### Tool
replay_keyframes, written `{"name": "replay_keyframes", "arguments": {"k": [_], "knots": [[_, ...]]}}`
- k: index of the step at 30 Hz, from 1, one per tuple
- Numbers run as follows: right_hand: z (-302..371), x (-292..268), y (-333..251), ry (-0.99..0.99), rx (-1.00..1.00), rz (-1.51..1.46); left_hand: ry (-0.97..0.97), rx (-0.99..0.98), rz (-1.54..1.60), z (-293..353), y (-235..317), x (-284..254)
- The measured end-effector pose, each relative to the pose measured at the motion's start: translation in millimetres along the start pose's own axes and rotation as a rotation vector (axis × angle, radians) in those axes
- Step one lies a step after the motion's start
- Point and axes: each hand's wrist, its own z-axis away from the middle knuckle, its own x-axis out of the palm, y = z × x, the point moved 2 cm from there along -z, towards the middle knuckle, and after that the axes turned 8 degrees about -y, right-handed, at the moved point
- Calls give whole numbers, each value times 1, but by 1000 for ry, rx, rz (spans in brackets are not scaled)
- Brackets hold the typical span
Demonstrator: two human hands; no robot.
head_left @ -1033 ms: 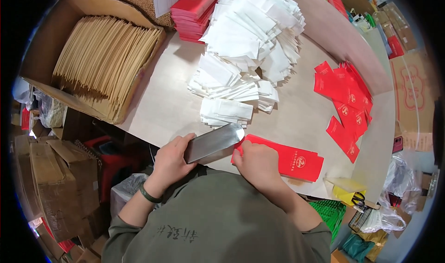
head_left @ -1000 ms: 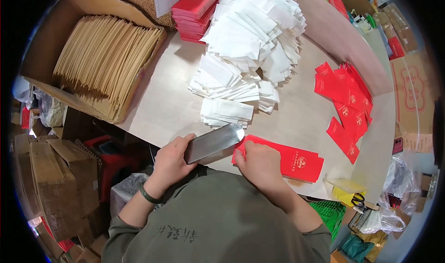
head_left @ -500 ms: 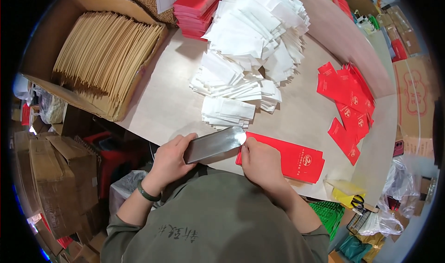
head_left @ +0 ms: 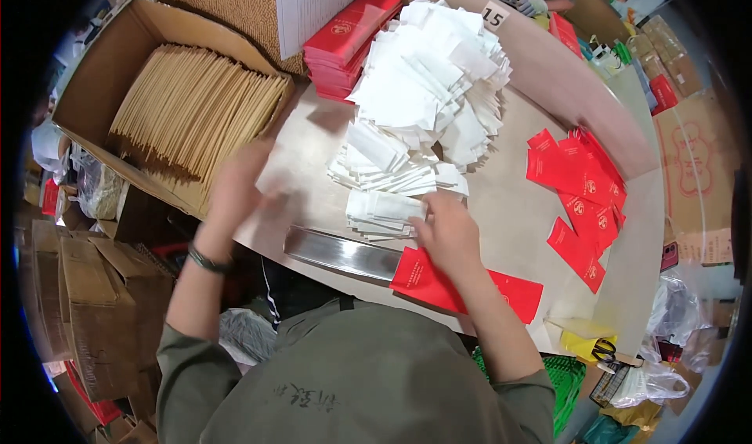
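At the near middle of the surface (head_left: 505,221): a low pile of white packets (head_left: 384,212), lying flat, with the right hand (head_left: 423,217) over its right end.
Right hand: palm down, thumb and forefinger a little apart at the packets – whether they pinch one, I can't tell from here.
Metal trough: a long, shiny channel (head_left: 341,254) along the near edge, just below the white packets, its right end against the red sleeves.
Red sleeves: flat red paper sleeves (head_left: 421,278) lying under the right wrist and forearm, showing on both sides of the arm.
Left hand: a blur (head_left: 241,179) by the near right corner of the carton (head_left: 90,84), fingers too smeared to say whether spread or gripping.
Sticks: a tight row of pale wooden sticks (head_left: 196,115) inside that carton.
White heap: a big, untidy mound of white packets (head_left: 427,72) beyond the low pile, a neat red stack (head_left: 352,37) at its left.
Right side: more red sleeves (head_left: 580,189) strewn overlapping – and, nearer the edge, black-handled scissors (head_left: 605,350) by something yellow.
Far edge: another person's gloved hands (head_left: 533,7).
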Motion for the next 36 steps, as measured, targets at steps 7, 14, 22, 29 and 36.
{"name": "replay_keyframes", "arguments": {"k": [7,14,22,29,36], "knots": [[3,-4,20,2,-41,14,-136,-419,-274,11,-114,-22],[3,-1,6,-146,145,-224,147,-401,-250,17,-109,-34],[30,21,-41,-278,-64,-74,341,-396,503,56,13,56],[77,-4,-22,-223,-191,68,-24,-287,886,80,56,92],[69,-10,-21,-173,-281,84,-412,-377,1140,67,35,67]]}}
